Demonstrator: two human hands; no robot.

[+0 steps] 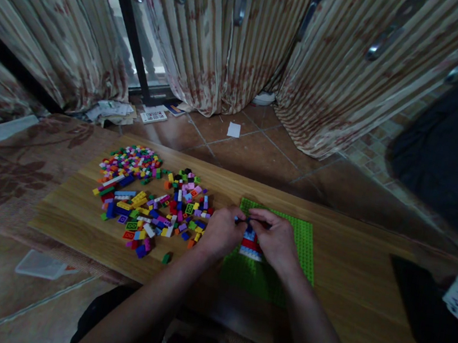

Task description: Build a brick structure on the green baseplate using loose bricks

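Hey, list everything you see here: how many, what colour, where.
table: one, wood-brown, foreground
baseplate: one, green, table centre
loose bricks: many, mixed colours, table left of baseplate
stacked bricks: few rows, red, white, blue, on baseplate
dark piece: one, blackish, above stacked bricks
curtains: several, striped beige, behind
papers: few, white, floor by curtains
left hand: one, bare, pinching dark piece
right hand: one, bare, pinching dark piece

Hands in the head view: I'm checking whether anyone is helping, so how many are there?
2. The left hand and the right hand are both over the green baseplate, pinching a small dark piece between them. No other hand shows.
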